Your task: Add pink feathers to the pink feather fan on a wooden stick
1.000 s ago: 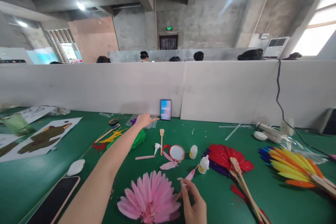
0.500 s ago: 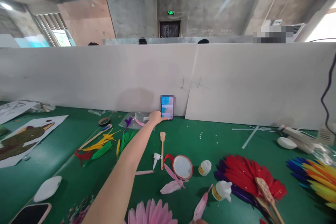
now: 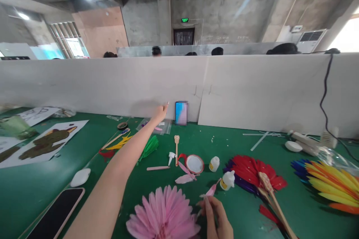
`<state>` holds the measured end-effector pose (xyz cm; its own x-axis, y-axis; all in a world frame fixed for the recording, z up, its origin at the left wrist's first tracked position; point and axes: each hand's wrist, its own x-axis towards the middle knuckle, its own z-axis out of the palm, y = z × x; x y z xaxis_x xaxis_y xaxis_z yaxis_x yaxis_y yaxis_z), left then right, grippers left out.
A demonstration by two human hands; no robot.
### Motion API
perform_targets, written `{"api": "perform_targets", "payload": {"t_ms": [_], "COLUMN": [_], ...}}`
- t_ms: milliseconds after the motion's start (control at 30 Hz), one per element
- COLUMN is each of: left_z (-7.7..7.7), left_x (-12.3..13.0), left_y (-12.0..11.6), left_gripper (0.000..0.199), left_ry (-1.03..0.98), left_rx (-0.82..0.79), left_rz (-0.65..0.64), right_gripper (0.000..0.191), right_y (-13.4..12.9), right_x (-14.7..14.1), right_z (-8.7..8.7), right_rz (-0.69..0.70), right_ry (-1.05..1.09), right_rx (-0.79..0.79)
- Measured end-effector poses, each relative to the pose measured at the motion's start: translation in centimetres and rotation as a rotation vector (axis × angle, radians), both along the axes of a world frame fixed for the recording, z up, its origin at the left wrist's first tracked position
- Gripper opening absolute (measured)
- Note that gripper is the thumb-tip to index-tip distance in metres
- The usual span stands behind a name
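Observation:
My left hand is raised just left of an upright phone that leans on the white partition. One finger stands out from the others, and the hand holds nothing. At the lower middle, my right hand pinches the base of a pink feather. Left of it lies a fan of pink feathers. Two more pink feathers rest below a red-rimmed round lid. White glue bottles stand to the right of the lid.
Red and purple feathers with wooden sticks and a multicolored feather fan lie right. A dark phone, a white case and bird artwork are left. The white partition spans the back.
My left hand has moved off the upright phone, up and to the left. The view has shifted, and more of my right hand and the pink fan now shows.

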<state>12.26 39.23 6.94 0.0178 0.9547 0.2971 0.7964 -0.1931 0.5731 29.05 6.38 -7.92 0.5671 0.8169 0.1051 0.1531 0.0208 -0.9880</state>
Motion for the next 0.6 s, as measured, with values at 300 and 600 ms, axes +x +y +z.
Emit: {"api": "perform_targets", "payload": {"t_ms": [300,600], "left_z": [-3.1,-5.5], "left_x": [0.3,-0.8], "left_y": [-20.3,-28.2], "left_gripper": [0.050,0.051], "left_ry": [-0.265,-0.597], "left_rx": [-0.059,0.099], "left_rz": [-0.280,-0.077], "right_gripper": [0.037,0.040], "right_y": [0.2,0.2], "right_x": [2.2,2.9], "right_z": [1.1,1.1], "right_rz": [0.197,0.228], "right_ry": [-0.003,-0.003], "right_rx": [0.072,0.113]}}
